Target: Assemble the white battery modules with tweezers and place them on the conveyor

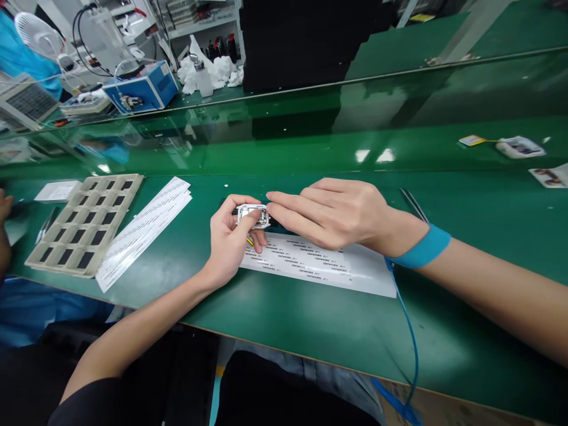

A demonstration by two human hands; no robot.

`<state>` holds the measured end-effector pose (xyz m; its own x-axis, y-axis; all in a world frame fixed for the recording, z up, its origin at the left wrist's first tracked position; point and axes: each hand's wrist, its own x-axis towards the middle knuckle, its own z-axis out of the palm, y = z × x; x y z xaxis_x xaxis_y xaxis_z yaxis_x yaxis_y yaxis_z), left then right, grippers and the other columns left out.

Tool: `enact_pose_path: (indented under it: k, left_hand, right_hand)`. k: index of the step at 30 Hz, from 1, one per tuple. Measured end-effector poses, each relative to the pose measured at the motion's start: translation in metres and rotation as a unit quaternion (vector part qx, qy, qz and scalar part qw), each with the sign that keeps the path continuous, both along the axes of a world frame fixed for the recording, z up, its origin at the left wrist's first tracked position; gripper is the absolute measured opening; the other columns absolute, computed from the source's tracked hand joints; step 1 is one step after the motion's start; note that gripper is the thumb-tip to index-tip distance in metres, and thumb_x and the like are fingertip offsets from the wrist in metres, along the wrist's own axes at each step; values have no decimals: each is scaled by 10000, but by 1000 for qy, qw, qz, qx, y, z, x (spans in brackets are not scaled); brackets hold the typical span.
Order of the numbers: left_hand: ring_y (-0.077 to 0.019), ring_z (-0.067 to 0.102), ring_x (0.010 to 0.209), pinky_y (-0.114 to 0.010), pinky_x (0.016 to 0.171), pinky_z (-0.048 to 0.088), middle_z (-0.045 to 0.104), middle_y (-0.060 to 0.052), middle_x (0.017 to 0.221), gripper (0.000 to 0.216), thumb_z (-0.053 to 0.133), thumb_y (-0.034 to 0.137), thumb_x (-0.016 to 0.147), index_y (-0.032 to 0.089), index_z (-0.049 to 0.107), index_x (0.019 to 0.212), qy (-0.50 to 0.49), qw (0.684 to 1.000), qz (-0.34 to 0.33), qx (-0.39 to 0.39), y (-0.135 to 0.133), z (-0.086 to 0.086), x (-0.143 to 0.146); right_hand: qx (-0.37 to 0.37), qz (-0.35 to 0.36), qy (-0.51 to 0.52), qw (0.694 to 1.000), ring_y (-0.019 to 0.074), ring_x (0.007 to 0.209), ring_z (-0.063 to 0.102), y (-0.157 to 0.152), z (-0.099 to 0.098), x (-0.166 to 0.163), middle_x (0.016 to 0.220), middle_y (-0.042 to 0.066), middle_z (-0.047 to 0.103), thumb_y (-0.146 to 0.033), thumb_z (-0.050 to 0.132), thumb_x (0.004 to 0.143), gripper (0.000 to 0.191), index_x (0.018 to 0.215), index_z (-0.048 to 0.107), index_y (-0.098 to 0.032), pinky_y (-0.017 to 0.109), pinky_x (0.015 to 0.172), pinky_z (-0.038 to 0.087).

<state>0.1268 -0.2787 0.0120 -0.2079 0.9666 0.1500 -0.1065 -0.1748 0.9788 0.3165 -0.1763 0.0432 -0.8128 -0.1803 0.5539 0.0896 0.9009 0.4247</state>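
A small silver watch case (254, 217), squarish with rounded corners and small parts showing inside, is gripped in my left hand (226, 239). The left thumb lies across its open face, and the fingers curl behind it. Below it a bit of yellow shows by the fingers. My right hand (331, 216) reaches in from the right, its fingertips at the case's right edge. Those fingers are close together, and the thumb is hidden beneath them. Something dark shows between the case and the right fingers. Under both hands lies a white sheet of printed labels (368, 275).
Left lie a compartment tray (95, 201) with dark pieces and white printed strips (146, 231). Tweezers (415, 205) lie behind my right wrist, which wears a blue band (423, 245) with a cord (412, 331). Behind stands a blue box (148, 89). Another person's hand (4, 207) shows far left.
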Motion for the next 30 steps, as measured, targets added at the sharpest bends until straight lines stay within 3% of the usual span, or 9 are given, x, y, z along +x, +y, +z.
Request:
enact_pose_path:
  k: [5, 9, 13, 19, 23, 27, 30]
  left_hand:
    - [-120, 570, 351, -209, 356, 431, 636, 69, 483, 164, 694, 332, 873, 211, 601, 932, 0, 1000, 3, -5, 0, -1, 0]
    - [-116, 567, 346, -209, 369, 433, 629, 73, 474, 173, 690, 336, 877, 210, 592, 943, 2, 1000, 2, -10, -1, -1, 2]
    - [-113, 564, 341, -203, 372, 433, 626, 69, 470, 192, 697, 348, 885, 205, 585, 947, 3, 1000, -9, -14, -2, -2, 4]
    - [-107, 560, 339, -189, 369, 431, 637, 59, 470, 197, 704, 341, 891, 198, 586, 957, -5, 1000, -15, -12, -2, -3, 5]
    - [-103, 566, 350, -190, 376, 438, 647, 52, 491, 210, 698, 356, 901, 195, 580, 967, 2, 1000, -11, -6, -2, -2, 4]
    - [-99, 597, 385, -197, 423, 477, 689, 42, 572, 251, 684, 332, 913, 193, 529, 1052, 17, 999, -28, -20, -2, -3, 5]
    - [-92, 606, 403, -195, 446, 489, 685, 51, 596, 250, 672, 317, 924, 201, 488, 1047, 17, 998, -48, -22, -2, -5, 7]
  right_hand:
    - [-91, -18, -27, 995, 152, 682, 680, -1, 1, -3, 1186, 61, 792, -194, 430, 1123, 287, 1142, 713, -240, 342, 544, 451]
    - [-116, -45, -80, 989, 159, 695, 677, -2, 2, -3, 1251, 45, 773, -250, 374, 1134, 350, 1217, 711, -284, 360, 559, 485]
    - [-141, -26, -76, 987, 159, 679, 667, -1, 2, -2, 1224, 42, 783, -275, 372, 1142, 356, 1150, 728, -284, 369, 563, 476]
    - [-89, -6, -37, 995, 152, 661, 664, 3, 0, 1, 1203, 47, 791, -203, 452, 1124, 273, 1124, 722, -246, 348, 548, 453]
    - [-94, -45, -20, 994, 165, 746, 713, 0, -6, -1, 1253, 56, 777, -169, 418, 1123, 314, 1151, 728, -217, 333, 579, 483]
    - [-156, -121, -20, 980, 177, 723, 712, -9, -12, -8, 1030, 35, 818, -207, 391, 1130, 346, 1154, 736, -207, 327, 594, 469]
    - [-160, -129, -25, 978, 194, 692, 708, -13, -18, -12, 927, 43, 812, -205, 399, 1117, 344, 1126, 742, -181, 329, 571, 443]
